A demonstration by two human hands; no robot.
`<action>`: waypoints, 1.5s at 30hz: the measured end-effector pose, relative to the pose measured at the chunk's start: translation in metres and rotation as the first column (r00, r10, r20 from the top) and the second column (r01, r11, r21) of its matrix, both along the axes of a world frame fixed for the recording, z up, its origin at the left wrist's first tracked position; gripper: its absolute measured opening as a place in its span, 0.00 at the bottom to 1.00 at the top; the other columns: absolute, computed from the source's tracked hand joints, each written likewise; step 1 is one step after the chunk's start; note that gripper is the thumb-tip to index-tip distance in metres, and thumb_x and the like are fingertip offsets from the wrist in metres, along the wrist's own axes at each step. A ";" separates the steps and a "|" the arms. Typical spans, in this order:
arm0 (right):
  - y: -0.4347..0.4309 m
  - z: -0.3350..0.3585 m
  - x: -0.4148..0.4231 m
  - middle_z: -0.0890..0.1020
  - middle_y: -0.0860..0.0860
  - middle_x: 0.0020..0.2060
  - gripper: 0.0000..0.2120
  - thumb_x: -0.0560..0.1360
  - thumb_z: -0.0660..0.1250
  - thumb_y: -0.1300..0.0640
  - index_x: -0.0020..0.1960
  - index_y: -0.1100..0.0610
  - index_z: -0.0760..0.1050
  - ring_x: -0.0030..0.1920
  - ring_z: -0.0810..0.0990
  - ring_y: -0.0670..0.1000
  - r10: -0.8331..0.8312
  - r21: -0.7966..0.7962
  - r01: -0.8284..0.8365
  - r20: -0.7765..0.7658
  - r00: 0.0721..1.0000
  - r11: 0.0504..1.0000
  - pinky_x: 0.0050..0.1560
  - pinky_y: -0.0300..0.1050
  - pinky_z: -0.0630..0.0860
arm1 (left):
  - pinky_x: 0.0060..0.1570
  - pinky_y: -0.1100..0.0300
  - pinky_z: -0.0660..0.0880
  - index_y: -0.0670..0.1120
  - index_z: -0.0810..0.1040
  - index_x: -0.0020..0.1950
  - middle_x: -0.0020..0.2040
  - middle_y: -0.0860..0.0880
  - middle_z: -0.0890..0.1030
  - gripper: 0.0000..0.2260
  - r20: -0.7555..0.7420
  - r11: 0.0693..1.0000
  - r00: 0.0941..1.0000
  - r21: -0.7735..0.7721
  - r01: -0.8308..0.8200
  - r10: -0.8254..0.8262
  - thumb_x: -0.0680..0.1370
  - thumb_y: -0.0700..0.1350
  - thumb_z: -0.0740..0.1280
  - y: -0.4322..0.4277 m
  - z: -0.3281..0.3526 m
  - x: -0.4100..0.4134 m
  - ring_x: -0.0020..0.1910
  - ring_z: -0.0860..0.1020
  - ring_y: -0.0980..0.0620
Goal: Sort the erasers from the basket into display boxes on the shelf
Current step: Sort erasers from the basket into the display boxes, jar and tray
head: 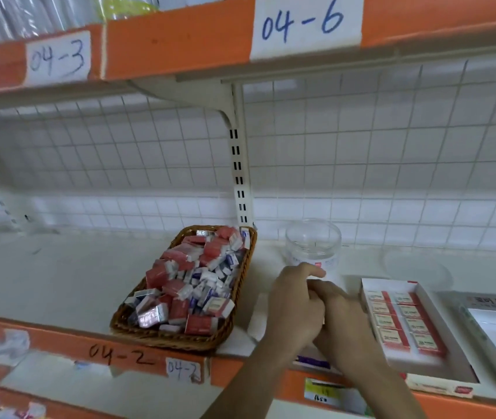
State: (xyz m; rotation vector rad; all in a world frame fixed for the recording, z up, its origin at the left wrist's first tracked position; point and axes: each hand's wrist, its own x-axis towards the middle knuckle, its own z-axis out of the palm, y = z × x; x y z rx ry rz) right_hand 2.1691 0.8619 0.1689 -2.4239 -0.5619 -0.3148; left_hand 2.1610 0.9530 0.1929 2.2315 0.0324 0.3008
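Basket (180,343): brown woven wicker, oblong, set on white shelf (44,282). It is heaped w/ loose erasers (195,282), small blocks in red, blue & white sleeves.
Display box (391,284): shallow white card, well right of basket. Packed erasers (403,323), red-white, are laid flat in 2 columns inside.
L hand (295,300) & R hand (346,319): held together btwn basket & display box, fingers curled. What the grip holds cannot be told.
Jar (313,240): clear plastic, round, just behind hands.
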 end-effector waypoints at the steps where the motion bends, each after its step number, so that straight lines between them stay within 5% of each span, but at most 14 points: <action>1: 0.009 0.001 -0.001 0.81 0.51 0.47 0.19 0.66 0.66 0.65 0.56 0.56 0.76 0.47 0.79 0.53 0.018 0.021 -0.018 -0.002 1.000 1.000 0.41 0.36 0.67 | 0.59 0.60 0.73 0.52 0.77 0.59 0.57 0.52 0.77 0.20 0.035 0.996 0.999 0.086 -0.015 0.012 0.73 0.33 0.59 0.010 0.004 -0.002 0.58 0.75 0.55; 5: 0.046 0.004 -0.006 0.81 0.53 0.49 0.21 0.66 0.62 0.59 0.59 0.58 0.73 0.49 0.78 0.54 0.084 0.067 -0.082 -0.037 0.996 0.994 0.44 0.40 0.71 | 0.61 0.59 0.69 0.51 0.76 0.62 0.60 0.51 0.74 0.18 0.108 0.948 0.993 0.307 -0.078 0.047 0.75 0.35 0.60 0.048 0.009 -0.010 0.61 0.71 0.53; 12: 0.097 0.002 -0.023 0.78 0.48 0.55 0.22 0.71 0.65 0.60 0.64 0.51 0.69 0.52 0.76 0.48 0.195 0.077 -0.191 -0.043 0.980 0.979 0.47 0.33 0.66 | 0.66 0.57 0.65 0.50 0.71 0.67 0.68 0.49 0.68 0.18 0.103 0.801 0.978 0.561 -0.208 0.182 0.77 0.40 0.62 0.110 0.006 -0.027 0.68 0.63 0.49; 19: 0.114 -0.004 -0.022 0.73 0.48 0.59 0.18 0.75 0.64 0.52 0.64 0.50 0.71 0.59 0.69 0.48 0.080 0.004 -0.080 -0.032 0.996 0.997 0.55 0.35 0.63 | 0.70 0.51 0.63 0.48 0.65 0.72 0.72 0.48 0.65 0.23 -0.054 0.686 0.959 0.710 -0.160 0.280 0.77 0.40 0.63 0.156 0.008 -0.044 0.71 0.60 0.46; 29: 0.112 -0.005 -0.019 0.77 0.48 0.55 0.16 0.73 0.69 0.61 0.59 0.51 0.76 0.54 0.76 0.47 0.022 0.178 0.002 -0.133 0.991 0.984 0.56 0.38 0.73 | 0.64 0.60 0.65 0.50 0.69 0.69 0.65 0.52 0.72 0.19 0.088 0.731 0.968 0.640 -0.236 0.235 0.78 0.42 0.64 0.168 0.005 -0.045 0.67 0.64 0.50; 35: 0.092 0.000 -0.020 0.80 0.45 0.49 0.23 0.71 0.67 0.68 0.49 0.38 0.72 0.49 0.78 0.46 -0.001 0.418 0.053 -0.124 0.992 0.907 0.53 0.39 0.74 | 0.63 0.63 0.66 0.54 0.73 0.65 0.61 0.55 0.72 0.17 0.150 0.881 0.982 0.440 -0.173 0.118 0.77 0.47 0.67 0.145 0.009 -0.038 0.60 0.70 0.57; 42: 0.037 0.005 -0.017 0.78 0.43 0.53 0.21 0.77 0.60 0.69 0.57 0.44 0.75 0.44 0.83 0.44 0.071 0.744 0.140 -0.245 0.967 0.654 0.43 0.34 0.78 | 0.55 0.61 0.74 0.55 0.73 0.64 0.53 0.58 0.79 0.15 0.172 0.994 0.985 0.112 0.004 -0.024 0.77 0.49 0.67 0.091 0.003 -0.012 0.50 0.76 0.61; 45: 0.008 0.005 -0.014 0.80 0.51 0.50 0.20 0.77 0.59 0.70 0.58 0.49 0.75 0.45 0.83 0.48 0.056 0.777 0.166 -0.251 0.966 0.607 0.45 0.36 0.79 | 0.53 0.59 0.76 0.62 0.70 0.67 0.52 0.54 0.79 0.18 0.093 0.986 0.984 -0.054 0.158 -0.153 0.80 0.45 0.62 0.061 0.000 -0.001 0.47 0.77 0.59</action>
